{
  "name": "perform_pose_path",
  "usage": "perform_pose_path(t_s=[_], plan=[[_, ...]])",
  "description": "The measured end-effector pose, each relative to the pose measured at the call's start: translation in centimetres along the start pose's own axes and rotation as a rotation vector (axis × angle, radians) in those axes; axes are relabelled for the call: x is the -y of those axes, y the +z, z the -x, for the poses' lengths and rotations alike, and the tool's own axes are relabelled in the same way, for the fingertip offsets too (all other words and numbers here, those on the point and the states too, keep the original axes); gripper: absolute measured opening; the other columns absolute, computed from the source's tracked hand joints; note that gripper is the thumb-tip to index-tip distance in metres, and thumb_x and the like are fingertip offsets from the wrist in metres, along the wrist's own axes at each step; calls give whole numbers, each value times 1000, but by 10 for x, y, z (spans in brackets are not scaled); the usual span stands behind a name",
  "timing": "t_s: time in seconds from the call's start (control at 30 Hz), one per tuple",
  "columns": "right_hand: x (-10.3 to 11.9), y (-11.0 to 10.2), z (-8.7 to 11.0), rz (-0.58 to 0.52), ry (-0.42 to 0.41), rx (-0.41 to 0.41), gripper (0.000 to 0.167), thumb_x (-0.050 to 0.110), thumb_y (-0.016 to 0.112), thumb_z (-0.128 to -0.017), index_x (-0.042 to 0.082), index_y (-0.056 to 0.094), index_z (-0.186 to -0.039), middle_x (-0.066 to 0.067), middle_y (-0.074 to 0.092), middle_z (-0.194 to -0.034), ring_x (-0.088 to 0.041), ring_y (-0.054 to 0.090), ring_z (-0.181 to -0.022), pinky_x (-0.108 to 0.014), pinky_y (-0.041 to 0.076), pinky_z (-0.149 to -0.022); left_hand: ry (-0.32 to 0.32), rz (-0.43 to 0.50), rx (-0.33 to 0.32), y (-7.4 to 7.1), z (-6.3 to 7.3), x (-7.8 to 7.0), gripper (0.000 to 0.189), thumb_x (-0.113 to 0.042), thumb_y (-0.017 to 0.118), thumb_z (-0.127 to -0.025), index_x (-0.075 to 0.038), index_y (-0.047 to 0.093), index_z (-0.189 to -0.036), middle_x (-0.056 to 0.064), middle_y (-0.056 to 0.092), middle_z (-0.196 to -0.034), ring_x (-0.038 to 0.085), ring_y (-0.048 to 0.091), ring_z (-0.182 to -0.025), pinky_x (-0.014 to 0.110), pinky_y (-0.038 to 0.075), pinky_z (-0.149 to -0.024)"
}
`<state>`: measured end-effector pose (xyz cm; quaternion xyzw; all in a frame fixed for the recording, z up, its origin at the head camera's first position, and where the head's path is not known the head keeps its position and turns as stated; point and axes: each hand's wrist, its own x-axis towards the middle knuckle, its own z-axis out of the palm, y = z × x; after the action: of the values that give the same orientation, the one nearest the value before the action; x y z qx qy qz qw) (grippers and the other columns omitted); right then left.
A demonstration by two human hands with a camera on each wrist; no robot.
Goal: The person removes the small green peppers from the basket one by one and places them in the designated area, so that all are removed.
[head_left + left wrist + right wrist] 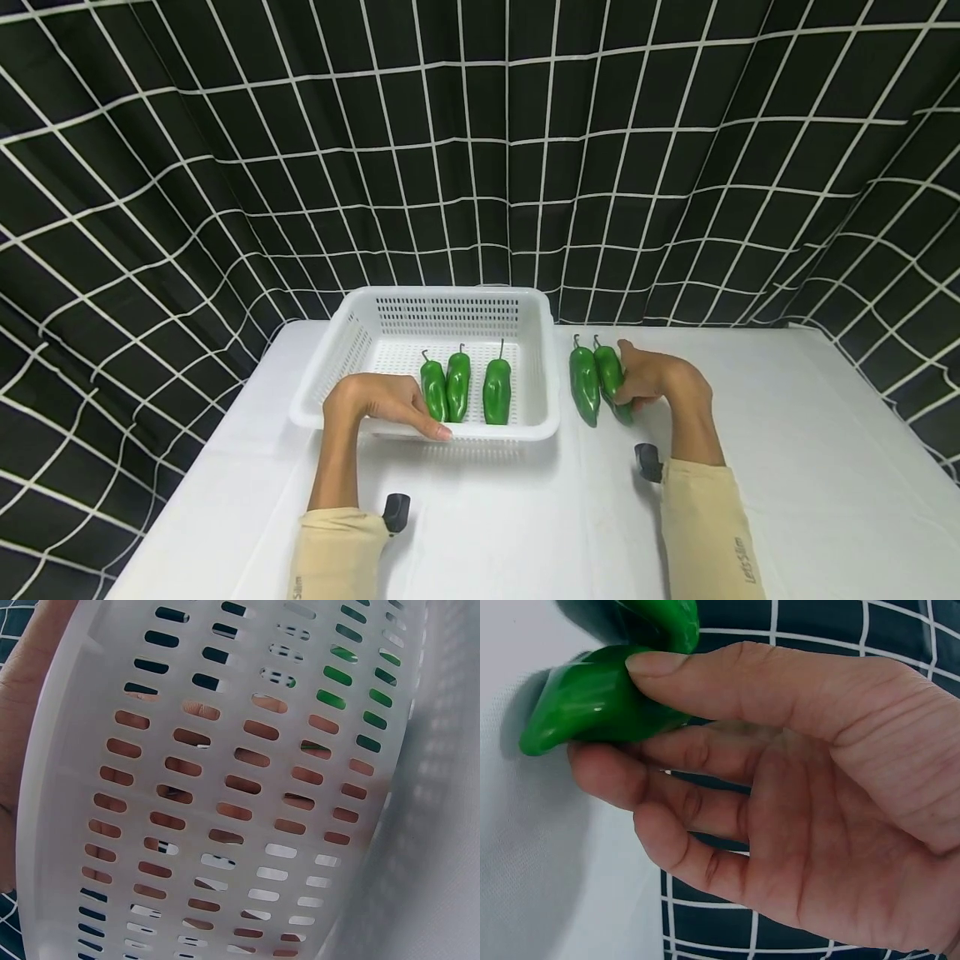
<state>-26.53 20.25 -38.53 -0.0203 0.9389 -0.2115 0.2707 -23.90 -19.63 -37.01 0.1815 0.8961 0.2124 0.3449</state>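
Note:
A white slotted plastic basket [546, 375] stands on the table with three green chili peppers [497, 392] inside. My left hand [384, 398] grips its near wall, thumb over the front rim and fingers inside. Through the slots of the basket wall [67, 765], the left wrist view shows parts of those fingers. To the right of the basket, my right hand [656, 375] pinches a green chili pepper [609, 371] between thumb and fingers. In the right wrist view, this pepper's tip [544, 731] points toward the white cloth. A second pepper [583, 385] lies close on its left.
White cloth covers the table [480, 517]. Behind and at both sides hangs a black curtain [480, 167] with a white grid. A small dark device [396, 512] sits at the left wrist, and another dark device [648, 462] at the right.

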Motion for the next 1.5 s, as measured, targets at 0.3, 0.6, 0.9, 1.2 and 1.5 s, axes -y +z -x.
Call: perform_pose_path(t_s=[0.3,0.6,0.9,1.2,1.5], plan=[[-4,-2,1,-1,-17,18,36,20,76,-85,3,61,-113,-8,78,-87,-25,70,-92,-49,53,-89,-6,-11,-2,1,1,-1,53,-64,77,-79,-27,49,-54,-11,27,-58,7,20,-63,27,21,-60],[-6,-4,3,-3,-31,30,36,27,78,-86,3,66,-108,-8,80,-91,-28,70,-95,-48,54,-89,0,-9,0,1,1,0,45,-64,77,-80,-27,61,-59,-12,30,-59,7,24,-65,26,26,-63],[-7,-4,4,-6,-14,29,43,29,78,-87,0,63,-116,-9,79,-93,-32,69,-98,-53,52,-92,1,-9,-4,0,0,0,47,-64,78,-80,-27,59,-58,-12,30,-59,6,24,-65,26,26,-62],[-6,-4,3,-14,-22,42,38,29,76,-89,0,63,-111,-9,81,-91,-33,71,-100,-58,50,-96,2,-13,1,0,0,0,46,-65,77,-80,-27,61,-59,-12,31,-59,6,25,-66,26,27,-63],[-6,-5,6,-21,6,41,42,31,76,-90,0,61,-115,-8,81,-92,-37,70,-107,-60,48,-97,-2,-16,-4,1,0,0,45,-65,77,-79,-27,62,-60,-12,32,-60,6,27,-67,26,29,-64]])
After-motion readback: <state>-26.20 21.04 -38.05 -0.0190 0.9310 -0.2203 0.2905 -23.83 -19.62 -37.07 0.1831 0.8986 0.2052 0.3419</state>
